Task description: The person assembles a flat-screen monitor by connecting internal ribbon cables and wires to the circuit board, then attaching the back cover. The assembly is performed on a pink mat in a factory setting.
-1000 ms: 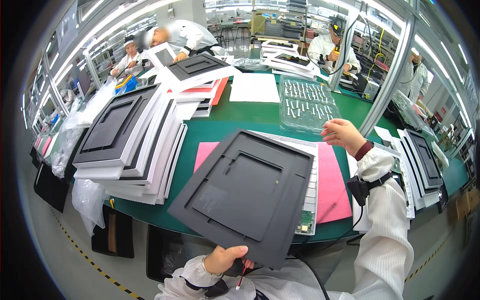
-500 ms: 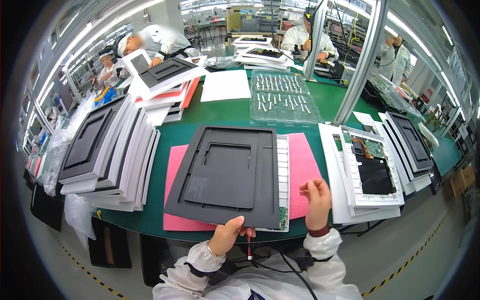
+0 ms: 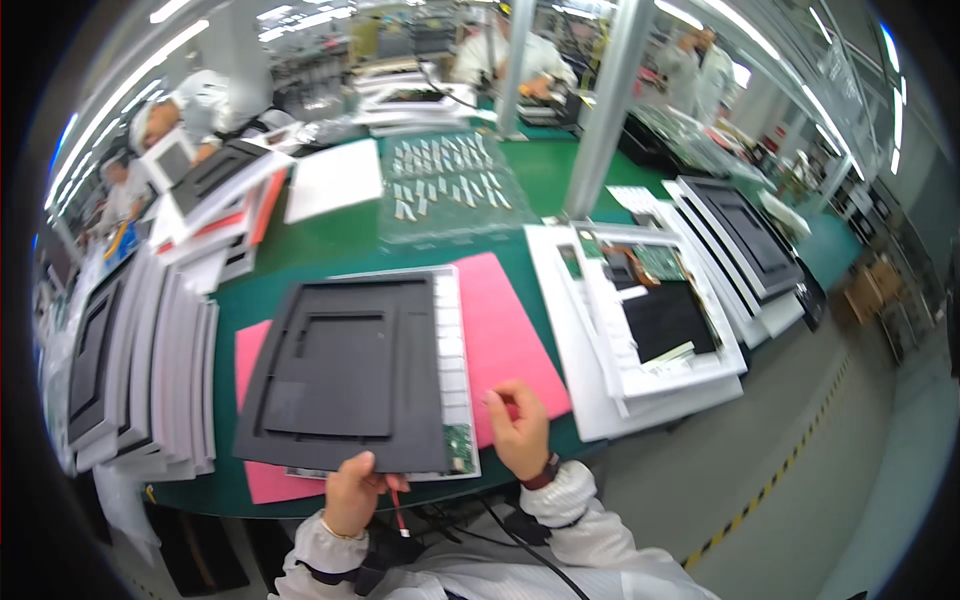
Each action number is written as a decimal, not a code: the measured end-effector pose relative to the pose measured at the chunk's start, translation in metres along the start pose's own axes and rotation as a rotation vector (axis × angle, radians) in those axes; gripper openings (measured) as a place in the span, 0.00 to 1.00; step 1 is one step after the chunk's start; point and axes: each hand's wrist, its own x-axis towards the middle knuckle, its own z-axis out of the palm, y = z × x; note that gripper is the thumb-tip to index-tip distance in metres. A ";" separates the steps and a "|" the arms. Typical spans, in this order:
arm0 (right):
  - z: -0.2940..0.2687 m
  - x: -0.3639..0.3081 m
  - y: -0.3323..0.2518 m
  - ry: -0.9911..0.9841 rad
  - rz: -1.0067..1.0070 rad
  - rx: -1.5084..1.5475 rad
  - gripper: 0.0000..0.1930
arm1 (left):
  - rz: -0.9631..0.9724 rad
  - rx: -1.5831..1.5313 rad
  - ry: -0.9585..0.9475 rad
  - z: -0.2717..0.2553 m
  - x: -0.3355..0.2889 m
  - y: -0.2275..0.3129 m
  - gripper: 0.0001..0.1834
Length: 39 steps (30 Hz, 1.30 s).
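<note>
My left hand (image 3: 350, 494) pinches the lower edge of a black plastic back cover (image 3: 345, 360), thumb on top. The cover lies tilted over a white frame (image 3: 455, 350), whose ribbed right side and green circuit board corner (image 3: 459, 449) show. Beside that hand hangs a thin red cable (image 3: 399, 508) with a white connector. To the right, my right hand (image 3: 522, 432) hovers over the edge of a pink foam sheet (image 3: 508, 330). Its fingers are curled in toward the thumb, with nothing visible in them. Most of the frame's inside is hidden under the cover.
On the left stand stacked covers and white foam sheets (image 3: 180, 370). An opened white frame with circuit boards (image 3: 625, 375) rests on white foam at right, beside more black covers (image 3: 740, 235). Behind are a clear tray of small white parts (image 3: 450, 185), metal posts (image 3: 610, 110) and co-workers.
The view has swung right, so the bench appears farther left. A strip of the white frame now shows below the cover's lower left edge. My left hand keeps its grip; my right stays curled.
</note>
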 end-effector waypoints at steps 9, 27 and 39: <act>-0.001 0.000 -0.004 -0.027 -0.167 -0.057 0.04 | 0.021 0.039 -0.054 -0.002 0.005 0.004 0.24; -0.002 -0.052 -0.056 -0.317 -0.867 -0.242 0.21 | -0.297 0.099 -0.080 -0.009 -0.007 0.032 0.09; 0.008 -0.041 -0.052 -0.254 -0.821 -0.167 0.20 | -0.264 0.234 -0.096 -0.009 -0.007 0.035 0.06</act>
